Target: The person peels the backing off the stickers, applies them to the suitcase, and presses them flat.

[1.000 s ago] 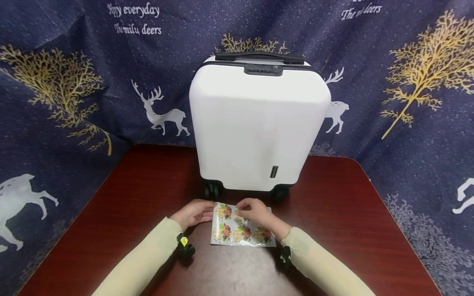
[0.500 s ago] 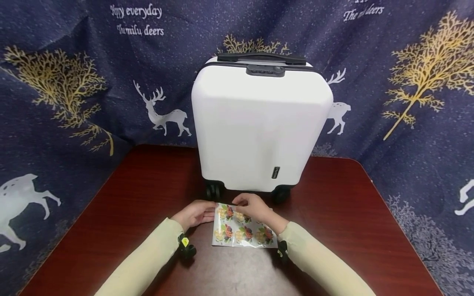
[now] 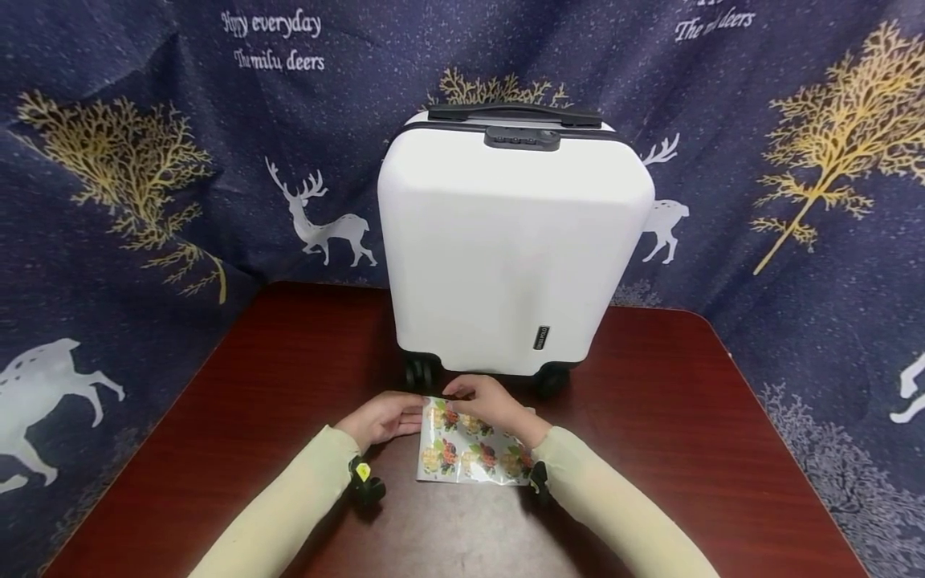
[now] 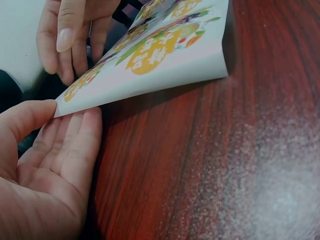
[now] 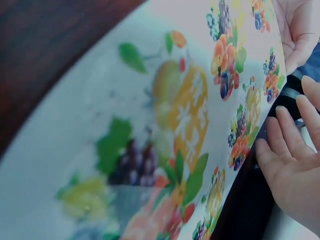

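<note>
Nearest us, cream cloth sleeves (image 3: 278,502) cross a polished, red-brown wood-grained table (image 3: 441,538). Just beyond them, at six o'clock in our head view, we see a thin, glossy rectangular sheet (image 3: 466,451) printed with fruit. At its ten o'clock, the left hand (image 3: 385,416) pinches a corner; at its twelve, the right hand (image 3: 490,401) has loose fingers, gripping nothing. Farther, at twelve, stands a smooth, round-cornered white suitcase (image 3: 506,249) before wrinkled navy fabric (image 3: 347,144).
</note>
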The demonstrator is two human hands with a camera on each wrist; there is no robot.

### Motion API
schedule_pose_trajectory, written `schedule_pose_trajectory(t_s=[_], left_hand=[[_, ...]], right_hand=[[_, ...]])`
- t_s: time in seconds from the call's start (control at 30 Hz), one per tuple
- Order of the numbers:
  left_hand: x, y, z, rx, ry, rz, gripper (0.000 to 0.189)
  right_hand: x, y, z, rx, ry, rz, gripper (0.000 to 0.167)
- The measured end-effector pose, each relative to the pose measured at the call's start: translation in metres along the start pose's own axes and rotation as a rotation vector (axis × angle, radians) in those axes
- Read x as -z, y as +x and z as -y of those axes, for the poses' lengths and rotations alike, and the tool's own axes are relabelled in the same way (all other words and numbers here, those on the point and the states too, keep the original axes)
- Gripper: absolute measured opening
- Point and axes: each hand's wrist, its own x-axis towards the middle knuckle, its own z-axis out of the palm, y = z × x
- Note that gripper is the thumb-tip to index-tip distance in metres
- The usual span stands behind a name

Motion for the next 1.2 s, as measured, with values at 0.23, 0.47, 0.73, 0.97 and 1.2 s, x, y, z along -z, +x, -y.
schedule_pose_trajectory(t_s=[0.23, 0.47, 0.73, 0.97, 1.2], left_hand=[[0.001, -0.001, 0.001, -0.009, -0.022, 0.030, 0.026], [0.001, 0.000, -0.001, -0.004, -0.030, 0.035, 0.022], [0.001, 0.001, -0.002, 0.002, -0.023, 0.039, 0.019], [0.002, 0.002, -0.001, 0.014, -0.027, 0.053, 0.017], [0.002, -0.001, -0.003, 0.025, -0.030, 0.064, 0.022]], right_hand=[[-0.003, 0.007, 0.000, 0.021, -0.029, 0.056, 0.025], [-0.006, 0.015, 0.002, 0.018, -0.061, 0.065, 0.022], [-0.009, 0.021, -0.001, 0.033, -0.061, 0.055, 0.020], [-0.011, 0.022, 0.001, 0.031, -0.043, 0.051, 0.019], [-0.011, 0.022, 0.005, 0.022, -0.051, 0.057, 0.018]])
